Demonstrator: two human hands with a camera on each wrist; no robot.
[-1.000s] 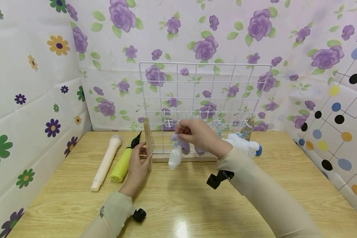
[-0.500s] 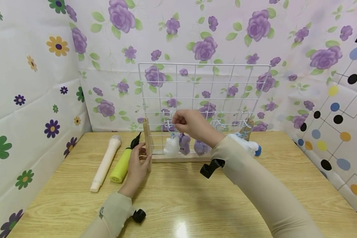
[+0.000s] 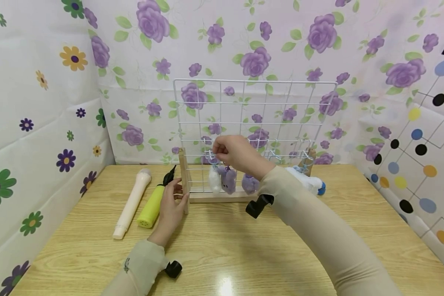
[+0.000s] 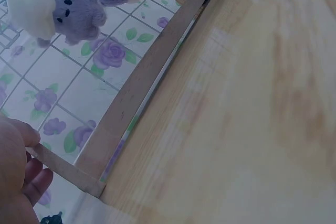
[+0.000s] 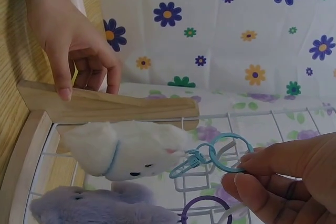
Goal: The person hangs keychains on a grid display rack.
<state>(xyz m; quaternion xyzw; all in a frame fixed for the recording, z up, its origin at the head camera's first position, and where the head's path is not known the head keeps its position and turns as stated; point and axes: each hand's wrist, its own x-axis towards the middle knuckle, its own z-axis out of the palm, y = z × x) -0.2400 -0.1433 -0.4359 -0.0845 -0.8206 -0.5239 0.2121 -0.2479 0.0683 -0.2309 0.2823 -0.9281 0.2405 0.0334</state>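
My right hand point(image 3: 234, 152) pinches the light blue ring point(image 5: 212, 156) of a white plush keychain point(image 5: 136, 148) between thumb and forefinger. The ring is right at a white hook on the wire grid rack point(image 3: 251, 103), and the plush hangs below it. Beside it hang a purple plush keychain point(image 3: 228, 181) and another purple plush point(image 3: 250, 183). Curled fingers of my left hand point(image 3: 172, 205) grip the rack's left wooden support point(image 3: 183, 164), thumb on its near side. At the rack's right end hangs a white plush with blue parts point(image 3: 308, 181), partly behind my right forearm.
Left of the rack lie a yellow-green cylinder point(image 3: 150, 207) with a dark pointed end and a long cream stick point(image 3: 131, 205). Patterned cloths point(image 3: 140, 86) enclose the wooden table point(image 3: 222, 246) at the back and both sides.
My right hand has risen and moved slightly left and back to the rack, carrying the white plush keychain from in front of it to its left hook. My left hand has stayed put.
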